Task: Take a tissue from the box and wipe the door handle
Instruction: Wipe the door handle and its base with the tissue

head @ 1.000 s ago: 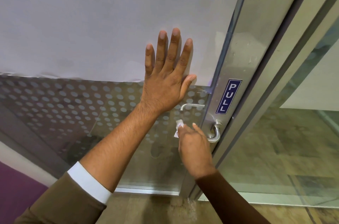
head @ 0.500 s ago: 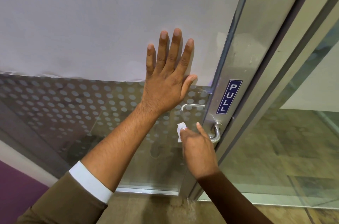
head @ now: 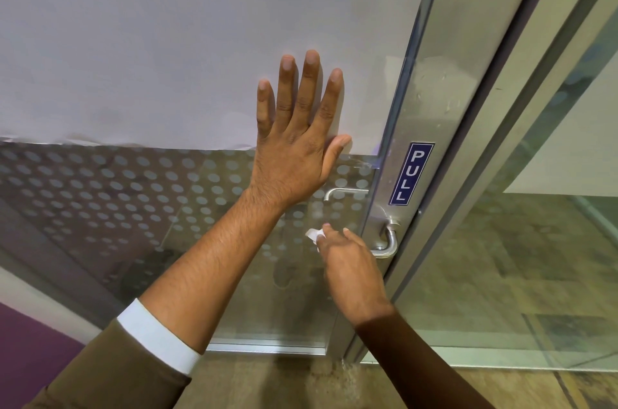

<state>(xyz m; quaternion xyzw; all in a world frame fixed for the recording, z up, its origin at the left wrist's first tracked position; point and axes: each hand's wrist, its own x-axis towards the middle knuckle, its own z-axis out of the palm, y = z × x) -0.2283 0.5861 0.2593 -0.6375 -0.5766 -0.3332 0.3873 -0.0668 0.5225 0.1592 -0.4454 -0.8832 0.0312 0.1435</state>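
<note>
My left hand (head: pixel 297 144) lies flat with fingers spread against the glass door, over the edge of the white frosted panel. My right hand (head: pixel 351 268) is closed on a small white tissue (head: pixel 314 234) whose corner sticks out above the fingers. It covers the free end of the silver lever door handle (head: pixel 388 243), whose bend and base on the metal door stile remain visible. The tissue box is not in view.
A blue PULL sign (head: pixel 411 173) is fixed on the metal stile (head: pixel 431 107) above the handle. A second handle (head: pixel 344 192) shows through the dotted glass (head: pixel 133 194). A clear glass pane (head: pixel 521 258) stands to the right, a purple surface at lower left.
My right hand with the tissue has shifted slightly along the handle, from low on the lever toward its bend and back left. My left hand has stayed pressed on the door.
</note>
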